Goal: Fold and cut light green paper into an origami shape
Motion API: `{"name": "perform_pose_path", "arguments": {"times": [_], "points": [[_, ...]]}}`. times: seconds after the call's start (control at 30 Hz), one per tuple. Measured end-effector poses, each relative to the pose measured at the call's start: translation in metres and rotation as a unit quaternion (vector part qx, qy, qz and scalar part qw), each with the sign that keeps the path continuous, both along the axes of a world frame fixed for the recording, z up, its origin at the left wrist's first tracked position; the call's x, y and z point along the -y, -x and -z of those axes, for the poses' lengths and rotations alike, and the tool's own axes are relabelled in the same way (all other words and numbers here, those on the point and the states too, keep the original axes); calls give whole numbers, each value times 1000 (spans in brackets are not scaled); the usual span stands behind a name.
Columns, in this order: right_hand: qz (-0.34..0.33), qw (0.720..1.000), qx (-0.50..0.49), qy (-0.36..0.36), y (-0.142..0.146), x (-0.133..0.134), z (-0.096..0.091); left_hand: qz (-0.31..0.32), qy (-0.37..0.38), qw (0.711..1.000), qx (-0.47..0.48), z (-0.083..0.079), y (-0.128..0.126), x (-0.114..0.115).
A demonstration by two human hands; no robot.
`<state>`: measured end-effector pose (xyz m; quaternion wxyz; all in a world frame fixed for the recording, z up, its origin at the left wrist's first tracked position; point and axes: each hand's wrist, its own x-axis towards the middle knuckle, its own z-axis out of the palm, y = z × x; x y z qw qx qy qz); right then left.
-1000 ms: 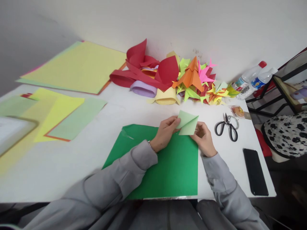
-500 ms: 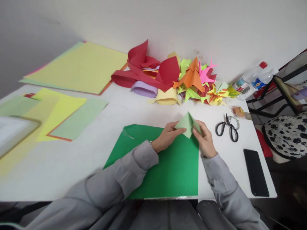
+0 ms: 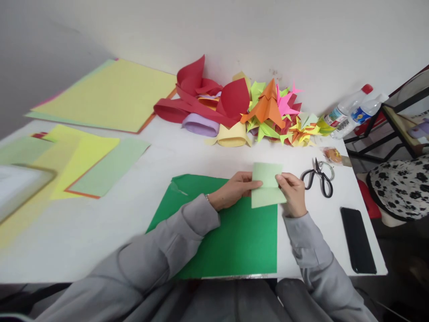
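A small pale green sheet of paper with a crease across its middle is held up between my two hands. My left hand pinches its left edge, thumb on the front. On the right edge, my right hand grips the paper with the thumb in front and the other fingers behind. Beneath both hands lies a large dark green sheet, flat on the white table. Black-handled scissors rest to the right of my right hand.
Folded paper shapes, one an orange plane, and red paper loops line the wall. Coloured sheets lie at left, near yellow and green strips. Two bottles lean at back right; a black phone lies by the right edge.
The pale green paper was folded to a point; now it is opened out into a creased rectangle facing me. My right hand has shifted slightly right.
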<state>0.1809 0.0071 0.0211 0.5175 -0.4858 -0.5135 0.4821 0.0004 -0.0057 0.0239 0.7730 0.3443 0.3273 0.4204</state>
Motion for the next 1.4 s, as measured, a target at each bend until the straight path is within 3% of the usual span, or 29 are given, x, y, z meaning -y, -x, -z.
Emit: {"name": "perform_pose_path", "arguments": {"times": [0.07, 0.17, 0.27, 0.37, 0.5, 0.73, 0.93, 1.03, 1.23, 1.4], "points": [[3, 1000, -6, -15, 0, 0, 1, -21, 1, 999, -25, 3, -1, -1], [4, 998, 7, -58, -1, -2, 1, -145, -19, 989, -28, 10, -2, -6], [-29, 988, 76, -134, -2, -1, 0, -257, -31, 965, -43, 15, -1, -11], [-84, 960, 168, -210, 0, 3, 2, -298, -37, 951, -77, 16, 0, -12], [-134, 932, 240, -236, 4, 3, 8, -281, -43, 956, -78, 14, -2, -10], [-157, 944, 192, -217, 5, 1, 7, -228, -42, 972, -37, 18, -5, -8], [-95, 986, 106, -84, 8, 2, 3, -191, -24, 981, 25, 12, -5, -6], [-59, 994, 90, -25, 8, 3, 3, -175, -22, 984, 28, 8, -6, -4], [5, 993, 118, 6, 7, 3, 4, -152, -22, 988, 2, 4, -7, -1], [17, 995, 100, 17, 7, 4, 7, -147, -51, 985, -77, -4, -7, 1]]}}
